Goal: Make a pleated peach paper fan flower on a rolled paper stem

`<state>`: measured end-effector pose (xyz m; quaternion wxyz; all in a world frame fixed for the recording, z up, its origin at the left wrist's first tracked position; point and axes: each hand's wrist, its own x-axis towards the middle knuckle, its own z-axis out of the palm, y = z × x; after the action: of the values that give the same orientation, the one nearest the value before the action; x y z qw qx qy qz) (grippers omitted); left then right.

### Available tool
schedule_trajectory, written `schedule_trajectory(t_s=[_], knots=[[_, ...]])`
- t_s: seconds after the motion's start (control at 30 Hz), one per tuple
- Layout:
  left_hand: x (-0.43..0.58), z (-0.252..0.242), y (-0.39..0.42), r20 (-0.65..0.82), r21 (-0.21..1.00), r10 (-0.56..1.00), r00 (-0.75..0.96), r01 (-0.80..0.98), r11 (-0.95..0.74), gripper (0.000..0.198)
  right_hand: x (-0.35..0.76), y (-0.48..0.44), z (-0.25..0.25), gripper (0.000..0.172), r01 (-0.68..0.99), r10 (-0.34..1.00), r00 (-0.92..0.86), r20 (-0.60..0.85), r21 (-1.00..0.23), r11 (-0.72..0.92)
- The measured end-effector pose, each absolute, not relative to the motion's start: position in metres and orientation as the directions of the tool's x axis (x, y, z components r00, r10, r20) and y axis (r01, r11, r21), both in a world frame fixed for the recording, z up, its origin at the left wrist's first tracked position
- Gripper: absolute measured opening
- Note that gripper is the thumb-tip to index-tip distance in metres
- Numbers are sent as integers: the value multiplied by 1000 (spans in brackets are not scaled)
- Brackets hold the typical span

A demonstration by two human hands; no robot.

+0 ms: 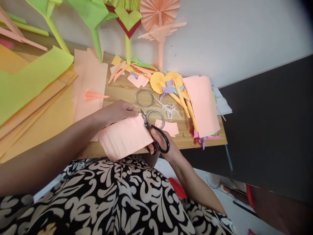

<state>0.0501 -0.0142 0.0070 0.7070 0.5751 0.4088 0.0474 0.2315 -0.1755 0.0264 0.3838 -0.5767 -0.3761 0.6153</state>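
Observation:
My left hand (118, 111) pinches the top edge of a peach paper sheet (124, 137) held over the front edge of the wooden table (127, 89). My right hand (162, 143) grips black-handled scissors (153, 132), fingers through the loops. The blades point up and left and meet the sheet's right edge near my left fingertips. A small cut-off peach piece (168, 128) lies just right of the scissors.
Two metal rings (144, 98) and white string (170, 109) lie behind the scissors. Yellow paper fans (162, 81) and a peach stack (202, 104) sit right. Large orange, green and peach sheets (36, 98) cover the left. Paper flowers (158, 13) hang on the wall.

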Motion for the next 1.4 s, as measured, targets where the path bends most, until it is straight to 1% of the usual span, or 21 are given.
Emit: schedule_trajectory(t_s=[0.27, 0.37, 0.53, 0.7, 0.77, 0.83, 0.93, 1.0, 1.07, 1.13, 1.2, 1.27, 1.4], knots=[[51, 4, -12, -511, 859, 555, 656, 413, 303, 29, 230, -177, 26, 45, 2, 924, -20, -382, -924, -382], [52, 1, -11, -497, 864, 579, 646, 432, 260, 29, 229, -176, 25, 45, -32, 915, 1, -404, -914, -404], [52, 2, -10, -460, 881, 595, 659, 419, 218, 29, 225, -174, 23, 52, -97, 882, 45, -470, -881, -464], [50, 13, -10, -468, 875, 538, 701, 453, 170, 25, 229, -172, 27, 51, -176, 869, 136, -476, -875, -451], [48, 16, -9, -460, 871, 522, 719, 478, 110, 28, 233, -172, 29, 51, -223, 869, 109, -482, -864, -451], [46, 16, -9, -428, 862, 544, 722, 507, 5, 33, 237, -172, 29, 52, -288, 869, 38, -493, -839, -462], [44, 15, -8, -285, 817, 643, 711, 530, -225, 38, 241, -173, 26, 53, -389, 867, -29, -498, -793, -469], [46, 15, -9, -181, 772, 697, 694, 539, -337, 39, 243, -174, 24, 53, -428, 864, -52, -501, -770, -473], [51, 14, -9, -126, 759, 704, 699, 525, -385, 44, 243, -173, 24, 53, -446, 865, -69, -497, -760, -472], [60, 13, -9, -105, 776, 659, 745, 476, -414, 47, 243, -173, 24, 53, -460, 872, -80, -482, -758, -461], [71, 8, -7, -66, 777, 595, 801, 415, -473, 42, 242, -174, 26, 54, -476, 879, -93, -467, -755, -451], [82, 1, -4, -2, 753, 546, 838, 360, -550, 33, 242, -176, 27, 56, -487, 884, -106, -455, -751, -445], [99, -9, 2, 110, 698, 479, 871, 275, -661, 17, 244, -180, 26, 57, -491, 894, -103, -436, -759, -427]])
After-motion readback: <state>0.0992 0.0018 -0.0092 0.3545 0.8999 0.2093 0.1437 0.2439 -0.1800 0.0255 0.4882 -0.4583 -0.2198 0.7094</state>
